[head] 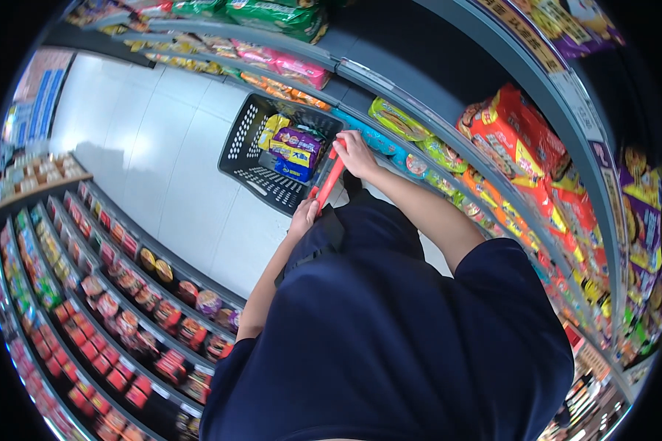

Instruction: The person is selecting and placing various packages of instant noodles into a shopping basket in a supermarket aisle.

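Note:
A red handle bar [331, 179] crosses the near end of a dark grey plastic shopping basket [236, 160] with perforated walls. My left hand [304, 215] is wrapped around the bar's lower-left end. At its upper-right end, my right hand [356, 154] grips the same bar. Several packets lie inside the basket: a yellow packet [274, 129], a purple-and-yellow packet [298, 144] and a blue packet [292, 170]. They partly overlap, and the basket's base is largely hidden under them.
Along the right runs a tall grey shelf [372, 77] with bagged instant noodles, including red bags [510, 132] and a lime-green pack [400, 118]. Lower shelves on the left hold cup noodles [168, 314] and red boxes [99, 353]. Between them lies a pale tiled floor [165, 160].

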The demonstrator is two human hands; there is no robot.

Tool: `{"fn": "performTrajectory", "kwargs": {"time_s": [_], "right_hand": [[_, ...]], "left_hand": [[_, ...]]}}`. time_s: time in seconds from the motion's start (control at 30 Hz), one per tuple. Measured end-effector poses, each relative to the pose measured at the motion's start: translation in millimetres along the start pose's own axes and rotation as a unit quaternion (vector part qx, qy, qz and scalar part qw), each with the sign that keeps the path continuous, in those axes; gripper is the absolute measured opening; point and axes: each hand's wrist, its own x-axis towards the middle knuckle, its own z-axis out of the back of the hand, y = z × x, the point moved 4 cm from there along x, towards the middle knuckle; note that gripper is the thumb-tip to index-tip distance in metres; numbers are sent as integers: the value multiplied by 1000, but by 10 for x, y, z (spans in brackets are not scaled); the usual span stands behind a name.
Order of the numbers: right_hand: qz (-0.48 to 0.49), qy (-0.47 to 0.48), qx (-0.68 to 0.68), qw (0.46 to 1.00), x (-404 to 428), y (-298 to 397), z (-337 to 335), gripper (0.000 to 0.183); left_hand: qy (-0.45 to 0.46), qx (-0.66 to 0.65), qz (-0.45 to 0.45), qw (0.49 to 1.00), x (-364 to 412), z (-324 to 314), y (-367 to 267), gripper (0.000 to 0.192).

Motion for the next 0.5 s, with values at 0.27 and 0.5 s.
{"fn": "performTrajectory", "kwargs": {"time_s": [0.27,0.5], "right_hand": [[-293,-13,7,956,-351,-1061,104,53],[-416,-53,-109,901,-495,-1949,1055,52]], "left_hand": [[132,198,-90,967,217,380,54,45],[158,302,-44,939,202,609,-35,52]]}}
